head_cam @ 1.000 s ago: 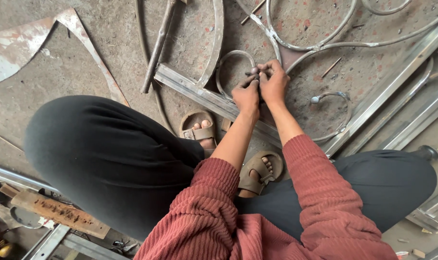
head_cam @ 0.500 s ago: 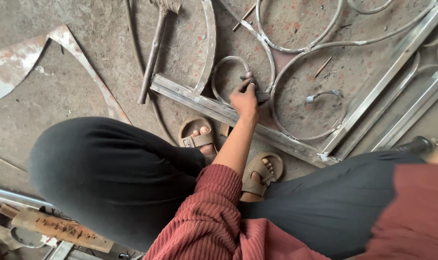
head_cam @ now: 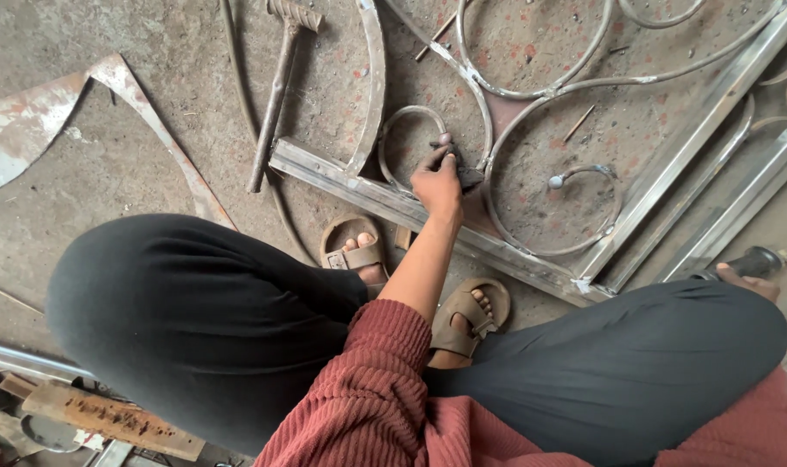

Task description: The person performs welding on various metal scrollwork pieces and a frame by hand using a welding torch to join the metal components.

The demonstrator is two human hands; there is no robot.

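Observation:
My left hand (head_cam: 436,177) reaches forward and pinches a small dark metal piece (head_cam: 465,175) against the spot where the curved steel scrolls (head_cam: 484,130) meet inside the steel gate frame (head_cam: 324,166). A small round scroll (head_cam: 391,130) lies just left of the hand. My right hand (head_cam: 746,278) shows only its fingers at the far right, past my knee. It is closed on a dark cylindrical tool handle (head_cam: 757,259), whose tip is out of sight. I squat with both sandalled feet (head_cam: 354,251) beside the frame bar.
A hammer (head_cam: 276,86) lies on the concrete floor left of the frame, beside a thin bent rod (head_cam: 237,95). A curved sheet-metal offcut (head_cam: 38,121) lies at far left. A rusty flat bar (head_cam: 108,419) and steel tubing (head_cam: 21,359) lie at bottom left.
My right hand left the scroll joint and swung out to the right, where it now grips a dark handle. My left hand stays at the joint.

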